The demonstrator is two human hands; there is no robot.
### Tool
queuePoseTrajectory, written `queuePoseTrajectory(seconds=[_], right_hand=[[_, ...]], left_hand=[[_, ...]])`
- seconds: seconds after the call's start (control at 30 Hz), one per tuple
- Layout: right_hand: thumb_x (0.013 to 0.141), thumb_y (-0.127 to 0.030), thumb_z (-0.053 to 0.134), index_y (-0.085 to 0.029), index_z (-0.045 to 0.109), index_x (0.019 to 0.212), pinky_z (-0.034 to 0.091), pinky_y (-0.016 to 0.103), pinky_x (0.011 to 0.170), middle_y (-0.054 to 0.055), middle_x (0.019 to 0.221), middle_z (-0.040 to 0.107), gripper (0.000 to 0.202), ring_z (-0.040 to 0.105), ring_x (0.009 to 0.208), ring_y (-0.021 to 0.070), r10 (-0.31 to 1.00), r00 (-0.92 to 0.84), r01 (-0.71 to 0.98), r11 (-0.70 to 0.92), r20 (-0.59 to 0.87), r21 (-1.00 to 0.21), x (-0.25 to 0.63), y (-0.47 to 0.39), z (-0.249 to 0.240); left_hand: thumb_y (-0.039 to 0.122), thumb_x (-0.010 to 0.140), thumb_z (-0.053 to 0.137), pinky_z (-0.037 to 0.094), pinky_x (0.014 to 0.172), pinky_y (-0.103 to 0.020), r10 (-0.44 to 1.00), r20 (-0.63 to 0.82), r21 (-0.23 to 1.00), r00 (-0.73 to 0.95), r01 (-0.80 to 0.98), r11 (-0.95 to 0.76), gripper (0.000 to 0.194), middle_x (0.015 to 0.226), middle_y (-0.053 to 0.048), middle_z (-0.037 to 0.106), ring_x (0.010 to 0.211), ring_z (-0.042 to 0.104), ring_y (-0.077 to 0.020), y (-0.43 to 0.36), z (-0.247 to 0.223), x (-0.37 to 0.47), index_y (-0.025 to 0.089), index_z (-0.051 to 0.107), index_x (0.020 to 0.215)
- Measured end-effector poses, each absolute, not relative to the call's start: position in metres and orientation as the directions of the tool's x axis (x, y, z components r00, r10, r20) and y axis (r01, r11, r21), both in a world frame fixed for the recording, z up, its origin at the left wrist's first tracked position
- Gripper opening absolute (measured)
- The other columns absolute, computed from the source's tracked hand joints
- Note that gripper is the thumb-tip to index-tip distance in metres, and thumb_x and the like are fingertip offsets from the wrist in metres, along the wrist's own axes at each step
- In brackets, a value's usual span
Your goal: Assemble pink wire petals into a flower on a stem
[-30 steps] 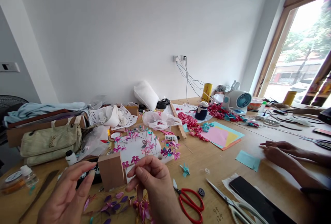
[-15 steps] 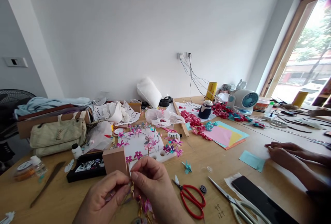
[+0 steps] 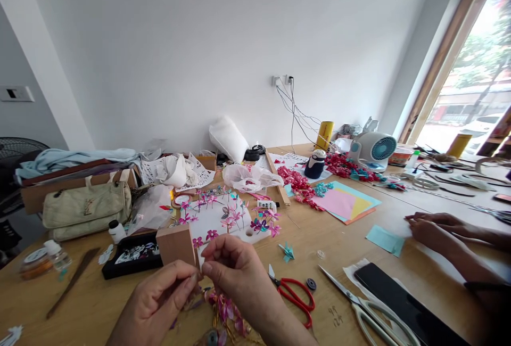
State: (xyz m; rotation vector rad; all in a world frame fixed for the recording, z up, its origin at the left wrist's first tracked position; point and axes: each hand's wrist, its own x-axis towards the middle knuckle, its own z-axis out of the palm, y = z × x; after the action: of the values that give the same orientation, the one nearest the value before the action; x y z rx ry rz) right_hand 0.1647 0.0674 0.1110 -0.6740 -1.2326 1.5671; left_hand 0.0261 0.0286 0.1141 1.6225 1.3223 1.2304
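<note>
This looks like close fingertip work, and it probably calls for a light pinch more than force. The left hand (image 3: 155, 302) and the right hand (image 3: 236, 274) meet almost tip to tip, thumb and forefinger of each drawn together; what, if anything, lies between them is too small to tell. Done well, one pinch would serve as the fixed hold while the other makes only small, rolling movements, with the tips close enough that a fine piece cannot bend or spring away. The bunch (image 3: 228, 307) lies on the bench (image 3: 90, 298) between and below the hands, so it would pay to lift the wrists clear of its stems, which could snag. The red scissors (image 3: 294, 301) lie just to the right of the right forearm, blades pointing away; a careless sweep could nudge them.

The bunch itself is pink and purple, glossy, with thin petals and golden, wiry stems; part of it is hidden by the right hand. The petals look easy to crease. Farther off, similar flowers (image 3: 211, 235) stand on thin stems about a white board (image 3: 208, 220), beyond the box (image 3: 174, 245), some in pink, some with purple or teal among them
</note>
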Motion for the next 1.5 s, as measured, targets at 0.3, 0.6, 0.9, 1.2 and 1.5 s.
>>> queuePoseTrajectory(seconds=[0.3, 0.6, 0.9, 1.2, 1.5], right_hand=[[0.060, -0.013, 0.061, -0.015, 0.058, 0.072, 0.032, 0.017, 0.043, -0.005, 0.057, 0.049, 0.013, 0.041, 0.050, 0.0070, 0.945, -0.272, -0.211, 0.126, 0.182, -0.969, 0.165, 0.069, 0.103], [0.060, -0.016, 0.063, -0.016, 0.060, 0.066, 0.029, 0.018, 0.044, -0.006, 0.052, 0.048, 0.007, 0.039, 0.047, 0.0067, 0.950, -0.262, -0.226, 0.112, 0.171, -0.968, 0.166, 0.068, 0.107], [0.059, -0.021, 0.065, -0.016, 0.057, 0.064, 0.026, 0.017, 0.038, -0.007, 0.047, 0.047, 0.011, 0.038, 0.040, 0.0054, 0.962, -0.227, -0.283, 0.086, 0.154, -0.955, 0.166, 0.070, 0.110], [0.061, -0.020, 0.063, -0.016, 0.054, 0.063, 0.025, 0.017, 0.038, -0.008, 0.046, 0.043, 0.010, 0.034, 0.040, 0.0049, 0.955, -0.248, -0.245, 0.100, 0.162, -0.964, 0.165, 0.072, 0.108], [0.061, -0.013, 0.059, -0.016, 0.055, 0.059, 0.029, 0.016, 0.040, -0.007, 0.047, 0.047, 0.005, 0.041, 0.044, 0.0056, 0.943, -0.281, -0.224, 0.115, 0.178, -0.968, 0.162, 0.068, 0.107]], left_hand=[[0.037, 0.074, 0.055, 0.046, 0.055, -0.022, 0.965, 0.218, 0.893, 0.143, 0.369, -0.256, 0.019, 0.063, -0.002, 0.063, 0.060, 0.055, -0.0183, 0.035, 0.114, 0.014, 0.026, 0.071, 0.074], [0.041, 0.071, 0.058, 0.046, 0.053, -0.023, 0.979, 0.175, 0.919, 0.105, 0.339, -0.201, 0.020, 0.059, -0.001, 0.063, 0.058, 0.056, -0.0186, 0.033, 0.112, 0.014, 0.025, 0.071, 0.072], [0.047, 0.066, 0.061, 0.047, 0.050, -0.023, 0.985, 0.171, 0.954, -0.024, 0.252, -0.160, 0.025, 0.053, 0.000, 0.061, 0.052, 0.056, -0.0174, 0.030, 0.116, 0.024, 0.024, 0.069, 0.062], [0.043, 0.069, 0.061, 0.048, 0.045, -0.023, 0.987, 0.157, 0.972, 0.025, 0.172, -0.159, 0.019, 0.052, 0.001, 0.060, 0.049, 0.056, -0.0168, 0.030, 0.112, 0.025, 0.027, 0.068, 0.075], [0.039, 0.066, 0.064, 0.048, 0.048, -0.020, 0.963, 0.267, 0.927, -0.026, 0.279, -0.249, 0.014, 0.056, 0.001, 0.064, 0.051, 0.059, -0.0161, 0.031, 0.110, 0.025, 0.026, 0.068, 0.071]])
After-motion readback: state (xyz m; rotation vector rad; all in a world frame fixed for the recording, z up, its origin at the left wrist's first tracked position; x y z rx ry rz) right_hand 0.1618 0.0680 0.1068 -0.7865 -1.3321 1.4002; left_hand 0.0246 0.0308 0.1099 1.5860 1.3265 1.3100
